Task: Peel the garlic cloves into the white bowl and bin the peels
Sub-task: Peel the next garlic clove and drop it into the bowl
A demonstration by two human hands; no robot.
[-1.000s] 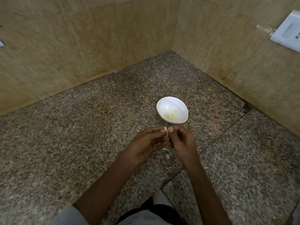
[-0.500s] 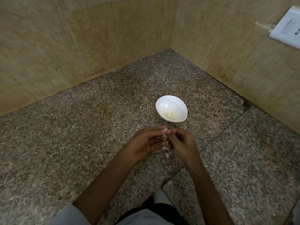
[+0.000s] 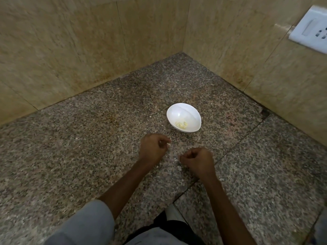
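Note:
The white bowl (image 3: 184,110) sits on the granite counter just beyond my hands, with a few peeled yellowish garlic cloves (image 3: 181,124) in its near side. My left hand (image 3: 153,149) is curled, and a small white garlic clove (image 3: 168,144) sticks out from its fingertips, below and left of the bowl. My right hand (image 3: 198,160) is a closed fist low over the counter, to the right of the left hand; I see nothing in it. Small white peel scraps (image 3: 179,167) lie on the counter between the hands.
The speckled granite counter (image 3: 88,156) runs into a corner of beige tiled walls (image 3: 88,50) behind the bowl. A white wall socket (image 3: 311,32) is at the upper right. A seam in the stone passes under my right wrist. No bin is in view.
My hands were pinched together on the clove just below the bowl. They have pulled apart: the left keeps the white piece, and the right has dropped down and to the right.

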